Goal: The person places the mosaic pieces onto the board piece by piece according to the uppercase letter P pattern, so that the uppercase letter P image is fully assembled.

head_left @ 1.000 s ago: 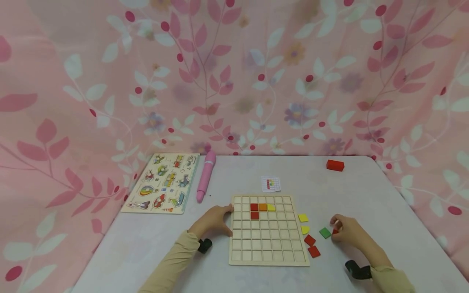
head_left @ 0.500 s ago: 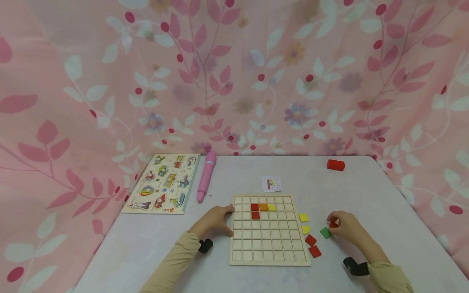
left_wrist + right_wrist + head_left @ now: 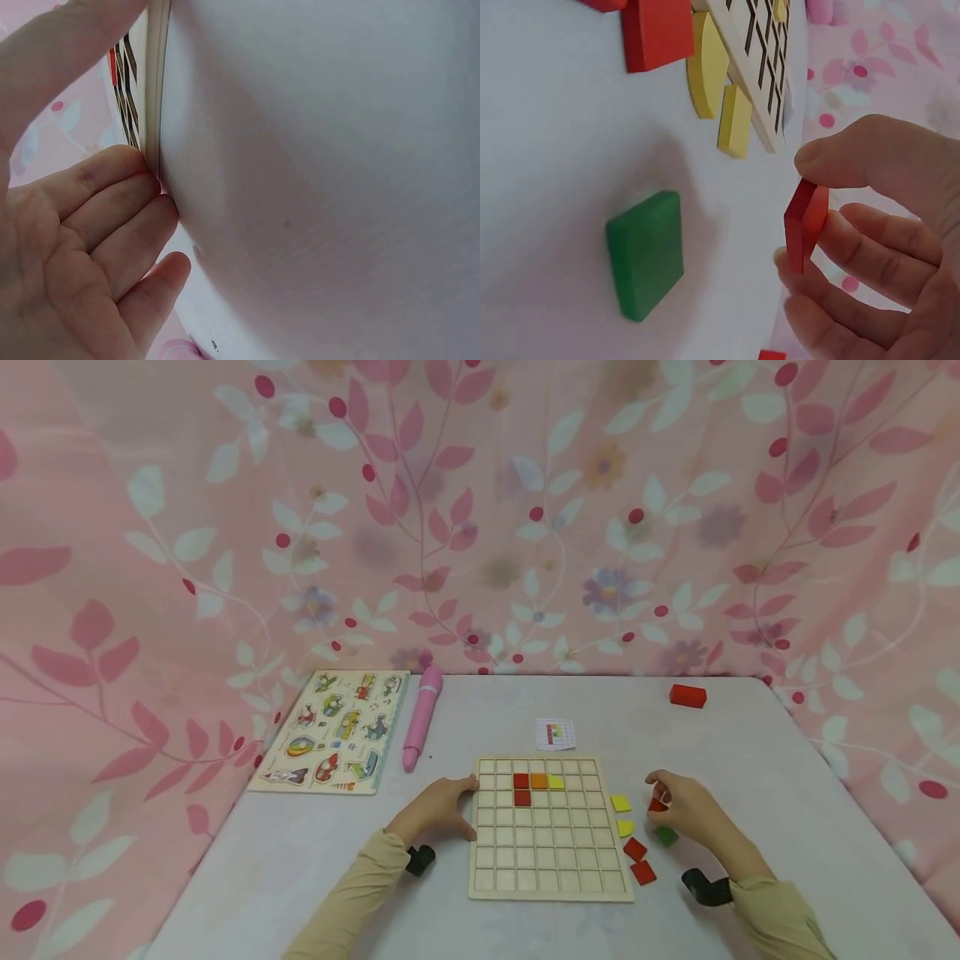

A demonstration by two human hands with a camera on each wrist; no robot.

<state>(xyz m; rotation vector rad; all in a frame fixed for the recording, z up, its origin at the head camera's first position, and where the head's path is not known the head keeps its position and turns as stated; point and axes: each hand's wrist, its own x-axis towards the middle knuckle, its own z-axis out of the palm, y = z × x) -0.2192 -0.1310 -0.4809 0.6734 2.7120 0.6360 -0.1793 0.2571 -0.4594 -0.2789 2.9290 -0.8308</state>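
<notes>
A wooden grid board (image 3: 547,858) lies on the white table. Set in its upper cells are two red square tiles (image 3: 522,797), an orange tile (image 3: 538,782) and a yellow tile (image 3: 556,782). My left hand (image 3: 433,810) rests against the board's left edge, thumb and fingers spread along it; fairly straight fingers (image 3: 142,217) touch the rim. Right of the board, my right hand (image 3: 693,817) pinches a red square tile (image 3: 807,225) between thumb and fingertips, raised off the table. Below that hand lies a green tile (image 3: 646,255), partly hidden in the head view.
Beside the board's right edge lie two yellow tiles (image 3: 620,803) and two loose red tiles (image 3: 642,872). A small pattern card (image 3: 555,734) sits behind the board. Farther back are a picture puzzle (image 3: 330,735), a pink pen-shaped stick (image 3: 422,718) and a red block (image 3: 687,696).
My right hand has moved left and farther back with the red tile, lifting it past the green tile toward the board. My left hand has kept its place at the board's edge.
</notes>
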